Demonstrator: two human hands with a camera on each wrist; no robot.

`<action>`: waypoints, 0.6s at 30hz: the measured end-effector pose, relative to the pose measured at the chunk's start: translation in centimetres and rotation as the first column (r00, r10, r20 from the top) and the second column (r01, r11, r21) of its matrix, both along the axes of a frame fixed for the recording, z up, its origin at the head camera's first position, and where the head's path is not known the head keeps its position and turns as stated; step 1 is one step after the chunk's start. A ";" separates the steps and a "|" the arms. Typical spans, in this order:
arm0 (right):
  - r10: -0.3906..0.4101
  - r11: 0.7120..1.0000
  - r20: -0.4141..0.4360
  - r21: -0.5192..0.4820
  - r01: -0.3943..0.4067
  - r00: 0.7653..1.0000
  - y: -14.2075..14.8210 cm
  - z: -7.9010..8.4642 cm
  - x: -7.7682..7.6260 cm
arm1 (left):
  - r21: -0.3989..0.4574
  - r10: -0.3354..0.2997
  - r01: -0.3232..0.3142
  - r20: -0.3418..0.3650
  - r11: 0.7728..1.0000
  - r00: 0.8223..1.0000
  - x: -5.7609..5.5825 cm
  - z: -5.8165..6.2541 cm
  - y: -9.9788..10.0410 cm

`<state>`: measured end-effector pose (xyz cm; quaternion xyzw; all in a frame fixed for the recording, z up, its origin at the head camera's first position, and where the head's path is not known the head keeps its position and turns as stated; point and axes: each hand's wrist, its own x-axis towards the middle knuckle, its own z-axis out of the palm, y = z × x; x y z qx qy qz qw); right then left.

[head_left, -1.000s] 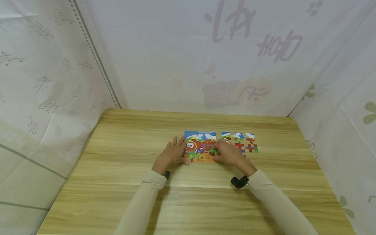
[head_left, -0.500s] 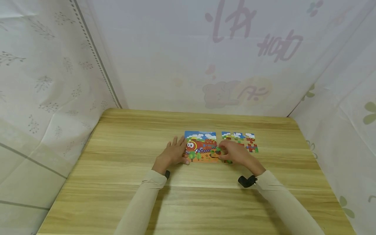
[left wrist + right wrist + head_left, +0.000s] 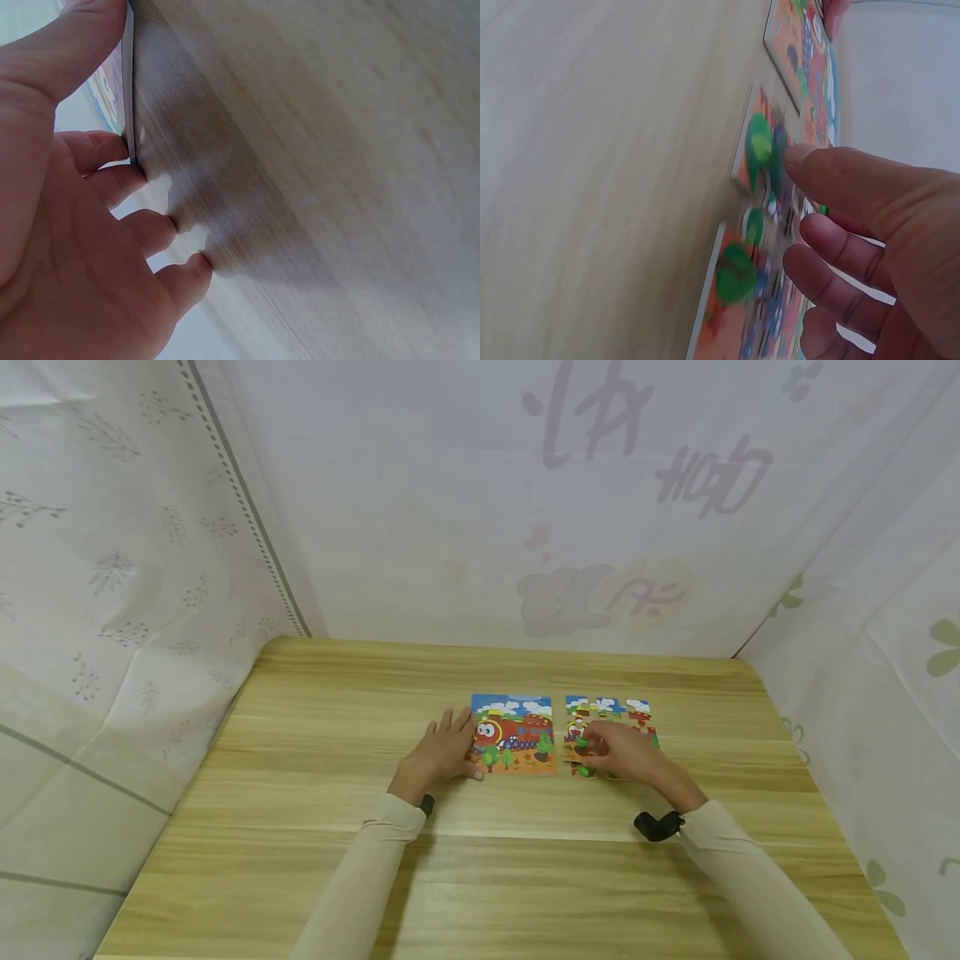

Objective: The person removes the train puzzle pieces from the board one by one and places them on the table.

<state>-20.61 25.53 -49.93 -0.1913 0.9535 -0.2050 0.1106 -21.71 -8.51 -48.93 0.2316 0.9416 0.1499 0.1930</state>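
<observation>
A reference picture card (image 3: 517, 735) with a red cartoon train lies flat on the wooden table. Against its left edge rests my left hand (image 3: 441, 752), fingers spread; in the left wrist view the fingertips (image 3: 161, 229) touch the table and the card's edge. To the card's right lie jigsaw puzzle pieces (image 3: 607, 706) of the same scene, some with gaps between them. Above their lower left part, my right hand (image 3: 622, 752) pinches a jigsaw piece (image 3: 575, 750) with orange and green on it. In the right wrist view the thumb (image 3: 832, 169) is near green-and-orange pieces; the held one is blurred.
The wooden table (image 3: 480, 877) extends in front of the hands and to both sides. Patterned white cloth (image 3: 420, 510) hangs behind and along both sides. A black strap device (image 3: 658, 827) sits on the right wrist.
My right hand has moved right, from the card's lower right corner to above the jigsaw pieces, carrying the pinched piece. My left hand has stayed at the card's left edge.
</observation>
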 end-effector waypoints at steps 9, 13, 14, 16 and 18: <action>-0.011 1.000 0.011 0.014 0.010 1.000 3.0 -0.1 0.4 | -0.021 -0.002 0.002 -0.002 1.000 1.000 -0.1 0.0 0.1; -0.019 1.000 0.013 0.017 0.019 1.000 4.3 -0.4 0.6 | -0.028 -0.002 0.002 0.000 1.000 1.000 -0.1 0.0 0.1; -0.023 1.000 0.013 0.014 0.023 1.000 4.6 -0.5 0.7 | -0.028 -0.002 0.002 0.001 1.000 1.000 0.0 0.0 0.1; -0.029 1.000 0.019 0.004 0.029 0.999 5.2 -0.6 0.8 | -0.028 -0.002 0.002 0.001 1.000 1.000 0.0 0.0 0.1; -0.036 0.999 0.019 0.002 0.036 0.999 5.7 -0.7 0.9 | -0.022 0.000 0.000 0.001 1.000 1.000 0.0 -0.1 0.1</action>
